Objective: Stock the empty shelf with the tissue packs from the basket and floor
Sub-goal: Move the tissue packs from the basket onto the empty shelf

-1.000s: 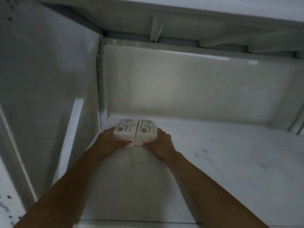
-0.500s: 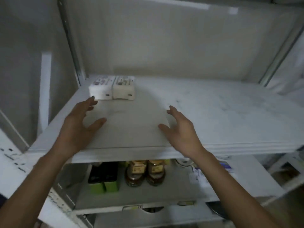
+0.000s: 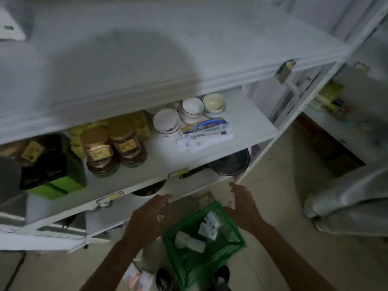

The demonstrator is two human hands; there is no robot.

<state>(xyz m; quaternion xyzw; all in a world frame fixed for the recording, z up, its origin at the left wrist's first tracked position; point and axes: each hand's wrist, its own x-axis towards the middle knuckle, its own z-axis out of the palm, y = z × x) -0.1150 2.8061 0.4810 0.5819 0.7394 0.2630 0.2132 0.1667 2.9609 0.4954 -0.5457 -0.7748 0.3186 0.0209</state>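
A green plastic basket (image 3: 228, 255) stands on the floor below me and holds several white tissue packs (image 3: 210, 224). More packs (image 3: 138, 279) lie on the floor to its left, blurred. My left hand (image 3: 149, 219) hovers open just left of the basket's rim. My right hand (image 3: 244, 204) hovers open above the basket's far right corner. Neither hand holds anything. The wide white shelf (image 3: 168, 59) spans the top of the view; the packs placed on it are out of frame.
The shelf below carries brown jars (image 3: 113, 148), green boxes (image 3: 54, 177), bowls (image 3: 189, 112) and flat toothpaste boxes (image 3: 203, 131). A dark pan (image 3: 228, 162) sits lower still. A white sack (image 3: 346, 206) lies at the right. My shoes (image 3: 164, 279) stand beside the basket.
My hands let go of the two packs at the shelf's back left corner, pulled back and dropped to the basket. My view has tilted down from the shelf to the floor.
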